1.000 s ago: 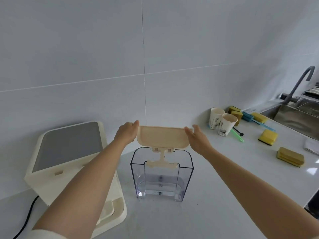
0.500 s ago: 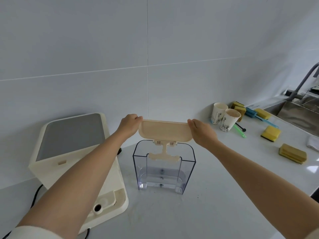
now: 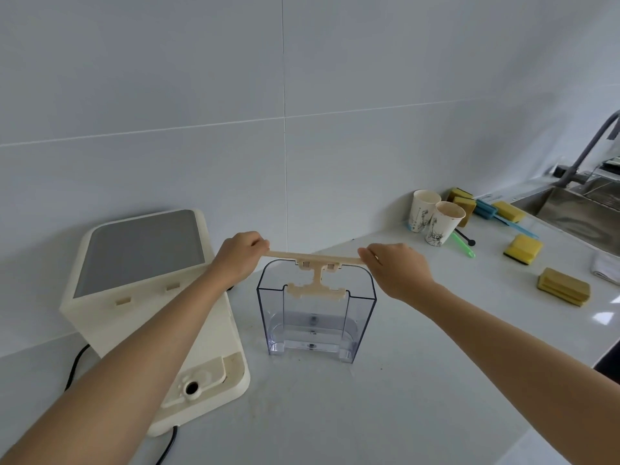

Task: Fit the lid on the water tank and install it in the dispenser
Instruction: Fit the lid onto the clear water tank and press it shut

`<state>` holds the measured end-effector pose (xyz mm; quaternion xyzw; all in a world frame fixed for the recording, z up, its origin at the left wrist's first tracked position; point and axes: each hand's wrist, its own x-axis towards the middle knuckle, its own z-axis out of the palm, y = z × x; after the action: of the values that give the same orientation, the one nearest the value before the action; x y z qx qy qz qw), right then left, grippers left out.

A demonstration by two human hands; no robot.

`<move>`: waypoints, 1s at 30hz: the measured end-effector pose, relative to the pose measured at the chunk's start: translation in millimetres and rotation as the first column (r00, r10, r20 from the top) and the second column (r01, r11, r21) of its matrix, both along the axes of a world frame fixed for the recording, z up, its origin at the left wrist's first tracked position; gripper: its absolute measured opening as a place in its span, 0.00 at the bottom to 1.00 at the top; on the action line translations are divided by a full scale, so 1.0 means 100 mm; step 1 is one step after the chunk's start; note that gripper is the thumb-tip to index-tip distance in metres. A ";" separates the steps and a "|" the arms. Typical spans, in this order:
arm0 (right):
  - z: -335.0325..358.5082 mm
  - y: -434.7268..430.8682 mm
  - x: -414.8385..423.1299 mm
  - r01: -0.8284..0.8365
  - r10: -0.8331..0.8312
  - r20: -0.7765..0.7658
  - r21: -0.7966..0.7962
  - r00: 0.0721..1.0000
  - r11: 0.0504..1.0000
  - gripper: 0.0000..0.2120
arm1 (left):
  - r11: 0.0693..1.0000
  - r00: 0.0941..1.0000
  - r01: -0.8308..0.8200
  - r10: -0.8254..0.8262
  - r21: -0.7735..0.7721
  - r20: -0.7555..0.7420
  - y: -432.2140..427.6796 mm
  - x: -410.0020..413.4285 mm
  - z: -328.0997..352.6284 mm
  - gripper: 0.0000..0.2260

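So in the middle of the frame there's the clear water tank (image 3: 316, 317) standing upright on the white counter (image 3: 419, 380), open side up. The cream lid (image 3: 313, 257) is held flat and level right at the tank's top rim, seen almost edge-on, with its T-shaped cream bracket hanging down inside the front of the tank. Can't tell if the lid is actually seated on the rim or just sitting a hair above it. Left hand (image 3: 240, 258) is pinching the lid's left end, fingers curled over the edge, and the right hand (image 3: 397, 270) is gripping the right end the same way, so both hands are closed on the lid. Both bare forearms come in from the bottom corners of the frame. The dispenser (image 3: 147, 297) is at the left, cream body with a grey top panel, just beside the tank but not touching it, and its low base with a round port sticks out toward the bottom of the frame; a black cord (image 3: 75, 367) runs off its lower left side. Over in the right part of the frame, well apart from the tank, there are two paper cups (image 3: 436, 221) next to each other, a few yellow sponges (image 3: 523, 250), and a sink (image 3: 583, 209) with a grey faucet (image 3: 590, 146) at the right edge.
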<state>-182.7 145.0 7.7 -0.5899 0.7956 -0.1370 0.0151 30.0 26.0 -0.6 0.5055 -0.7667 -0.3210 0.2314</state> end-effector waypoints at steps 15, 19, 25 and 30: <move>-0.25 0.27 0.11 -0.133 0.145 -0.102 0.116 0.984 0.984 0.17 | 0.963 0.971 -0.012 0.076 -0.268 0.229 0.37 0.05 -0.40 0.14; -0.23 0.27 0.11 -0.114 0.128 -0.116 0.122 0.985 0.986 0.18 | 0.970 0.982 -0.046 0.088 -0.240 0.167 0.41 0.04 -0.41 0.14; -0.13 0.02 -0.05 -0.034 -0.006 0.293 0.128 0.956 0.991 0.24 | 0.950 0.919 -0.311 0.296 -0.019 -0.261 0.56 0.02 -0.46 0.20; -0.14 -0.21 0.00 -0.013 -0.084 0.595 0.156 0.799 0.988 0.31 | 0.790 0.736 -0.303 0.549 0.533 -0.395 0.83 -0.20 -0.47 0.35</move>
<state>-182.2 124.1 -5.9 -0.4981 0.7690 -0.2556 0.3086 10.1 108.8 -47.5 0.6007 -0.4392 -0.5464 0.3843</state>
